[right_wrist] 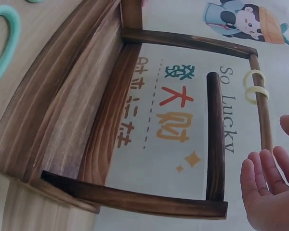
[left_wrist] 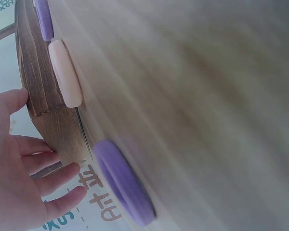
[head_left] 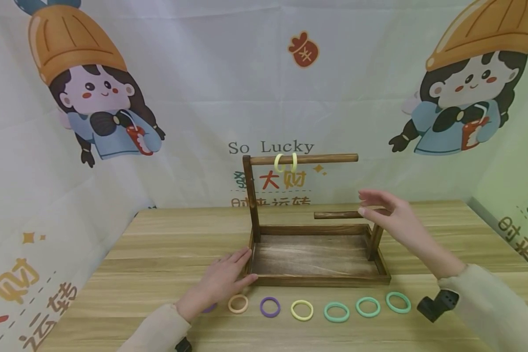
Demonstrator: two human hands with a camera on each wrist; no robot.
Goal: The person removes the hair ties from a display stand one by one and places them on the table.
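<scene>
A dark wooden rack [head_left: 317, 281] stands on the table, its shallow tray carrying a tall post at the left and a shorter one at the right. Two pale yellow rings [head_left: 294, 162] hang around its upper bar [head_left: 330, 158]. My left hand [head_left: 220, 279] rests on the tray's front left corner, thumb at the front and fingers along the side wall. Holding nothing, my right hand [head_left: 391, 211] is raised by the right post, overlapping part of the lower bar [head_left: 334, 215] in the head view. Its fingers are loosely bent, with the thumb apart from them.
Before the rack lies a row of rings: a peach one [head_left: 238, 311], a purple one [head_left: 270, 314], a yellow one [head_left: 302, 318] and several mint green ones [head_left: 336, 320]. Another purple ring [left_wrist: 123, 183] is partly hidden by my left hand in the head view. A printed cloth [head_left: 193, 98] hangs behind.
</scene>
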